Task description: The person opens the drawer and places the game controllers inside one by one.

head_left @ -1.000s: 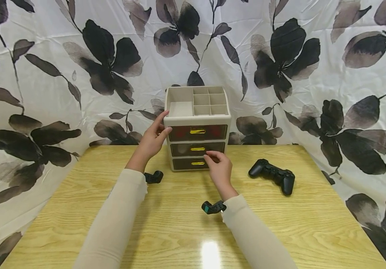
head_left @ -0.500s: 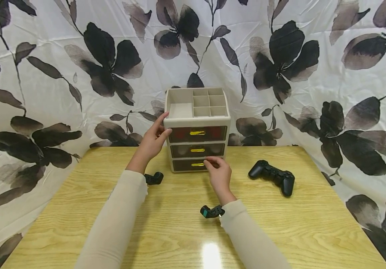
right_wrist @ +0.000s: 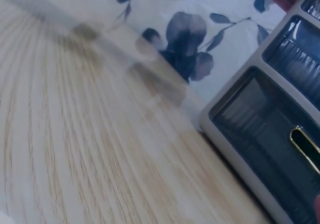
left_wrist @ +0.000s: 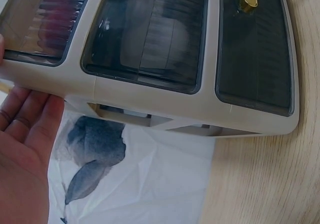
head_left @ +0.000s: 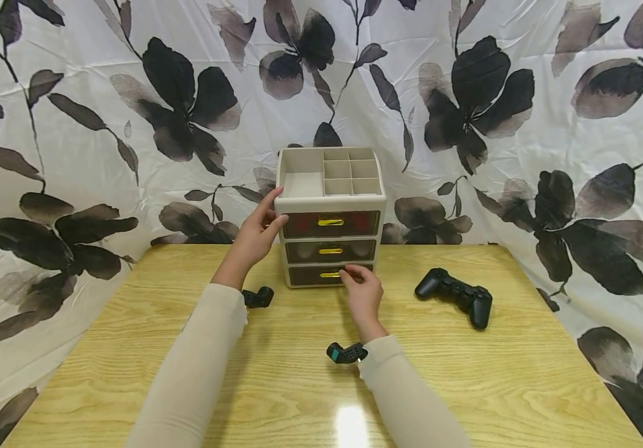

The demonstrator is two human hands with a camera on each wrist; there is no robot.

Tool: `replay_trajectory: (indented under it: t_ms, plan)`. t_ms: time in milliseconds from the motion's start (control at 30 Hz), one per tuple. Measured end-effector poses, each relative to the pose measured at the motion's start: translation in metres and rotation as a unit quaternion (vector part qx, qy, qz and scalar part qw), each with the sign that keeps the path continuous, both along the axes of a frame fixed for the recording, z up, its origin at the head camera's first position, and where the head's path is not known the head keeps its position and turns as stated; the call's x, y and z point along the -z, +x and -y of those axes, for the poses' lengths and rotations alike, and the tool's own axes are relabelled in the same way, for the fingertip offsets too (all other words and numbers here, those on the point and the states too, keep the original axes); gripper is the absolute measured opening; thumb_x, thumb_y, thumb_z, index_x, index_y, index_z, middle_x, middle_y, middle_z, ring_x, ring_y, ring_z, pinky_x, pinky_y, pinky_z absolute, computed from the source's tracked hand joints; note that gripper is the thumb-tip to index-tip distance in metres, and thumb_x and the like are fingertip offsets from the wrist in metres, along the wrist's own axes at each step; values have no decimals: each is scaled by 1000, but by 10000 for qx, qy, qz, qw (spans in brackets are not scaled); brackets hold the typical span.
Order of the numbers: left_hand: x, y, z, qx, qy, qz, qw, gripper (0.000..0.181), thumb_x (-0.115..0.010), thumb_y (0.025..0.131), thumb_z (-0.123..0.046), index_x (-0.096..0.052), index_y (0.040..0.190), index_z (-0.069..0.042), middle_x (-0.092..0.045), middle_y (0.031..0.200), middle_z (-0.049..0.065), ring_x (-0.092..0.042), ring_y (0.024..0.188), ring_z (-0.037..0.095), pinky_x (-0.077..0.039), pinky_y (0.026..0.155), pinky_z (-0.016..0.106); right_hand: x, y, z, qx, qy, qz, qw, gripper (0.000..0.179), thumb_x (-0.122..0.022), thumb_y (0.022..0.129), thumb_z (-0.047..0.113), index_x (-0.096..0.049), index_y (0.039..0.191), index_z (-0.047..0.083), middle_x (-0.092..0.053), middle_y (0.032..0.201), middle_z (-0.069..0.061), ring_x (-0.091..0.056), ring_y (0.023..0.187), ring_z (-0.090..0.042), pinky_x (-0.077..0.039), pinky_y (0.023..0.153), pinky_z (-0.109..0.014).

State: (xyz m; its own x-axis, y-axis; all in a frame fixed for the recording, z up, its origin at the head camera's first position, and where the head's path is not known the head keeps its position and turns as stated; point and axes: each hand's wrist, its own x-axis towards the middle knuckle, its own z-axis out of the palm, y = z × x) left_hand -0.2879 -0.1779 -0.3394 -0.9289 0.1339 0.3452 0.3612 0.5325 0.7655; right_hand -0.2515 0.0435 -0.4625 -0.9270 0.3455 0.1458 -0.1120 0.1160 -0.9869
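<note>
A cream drawer organizer (head_left: pixel 329 204) stands at the table's back, its three dark see-through drawers closed. My left hand (head_left: pixel 253 239) holds its left front corner, thumb on the front and index finger at the top rim. In the left wrist view, the fingers (left_wrist: pixel 37 116) lie against the organizer's side wall. My right hand (head_left: pixel 365 295) is at the bottom drawer, thumb and index finger pinching the right end of its gold handle (head_left: pixel 329 274). At the right wrist view's edge, only a fingertip shows below the handle (right_wrist: pixel 302 146). Reddish contents show through the top drawer (head_left: pixel 304 225).
A black game controller (head_left: pixel 454 297) lies on the wooden table (head_left: pixel 299 373), right of the organizer. The organizer's top tray has one large and several small compartments (head_left: pixel 351 171). A floral cloth (head_left: pixel 187 112) hangs close behind. Both wrists wear black cameras.
My right hand has come down from beside the middle drawer to the bottom drawer's handle and slightly left. The left hand has stayed at the corner; the drawers remain closed.
</note>
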Motion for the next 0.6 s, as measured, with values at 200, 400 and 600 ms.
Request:
replay_trajectory:
  t_ms: [200,400,600]
  plan:
    - [0,0,1,21,2,-8,10000,57,-52,99,-42,-24,147,-55,-57,112,13,-58,104,29,-47,91,50,1,-1,5,87,-206,19,9997,15,-76,85,22,-76,97,14,-71,97,-5,-66,88,-20,-54,74,-32]
    - [0,-1,1,5,-62,-42,10000,57,-51,99,-42,-23,147,-54,-57,112,13,-58,103,29,-47,91,50,2,-2,9,153,-433,-6,9989,13,-77,84,19,-76,96,12,-72,92,-8,-68,81,-19,-54,71,-30]
    - [0,0,1,40,-46,-4,10000,57,-51,99,-42,-23,147,-55,-57,112,13,-58,105,29,-47,91,50,2,-2,14,102,-1160,110,9931,13,-75,84,13,-74,97,7,-70,89,-11,-70,74,-19,-57,75,-38]
